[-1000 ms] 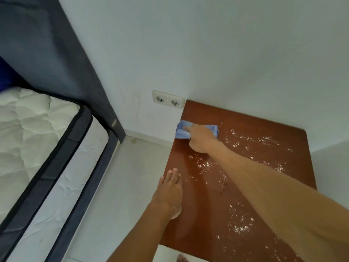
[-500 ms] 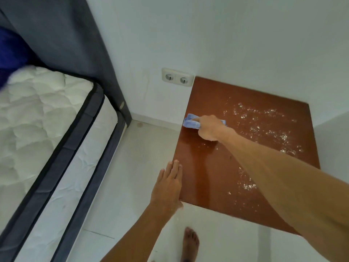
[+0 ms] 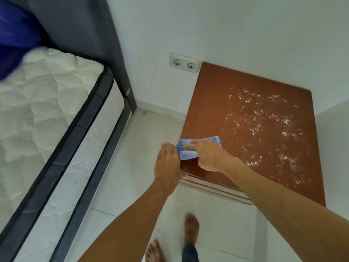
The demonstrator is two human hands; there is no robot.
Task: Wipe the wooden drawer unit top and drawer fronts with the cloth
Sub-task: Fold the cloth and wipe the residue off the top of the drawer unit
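Observation:
The wooden drawer unit's reddish-brown top (image 3: 211, 95) fills a wall corner, and white powder (image 3: 264, 125) is scattered over its right half. A folded blue cloth (image 3: 186, 151) lies at the top's front left corner. My right hand (image 3: 209, 156) presses flat on the cloth. My left hand (image 3: 167, 161) is cupped, fingers together, against the unit's left edge and touches the cloth's end. The uppermost edges of the drawer fronts (image 3: 213, 188) show just below the top's front edge.
A bed with a white quilted mattress (image 3: 41, 114) and dark frame stands on the left, with a strip of pale floor (image 3: 136, 152) between it and the unit. A double wall socket (image 3: 184, 62) sits beside the unit's back left corner. My bare feet (image 3: 190, 227) stand in front.
My right hand has dragged the cloth from the back left of the top toward the front left corner. The left strip is swept free of powder. My left hand stayed at the left edge.

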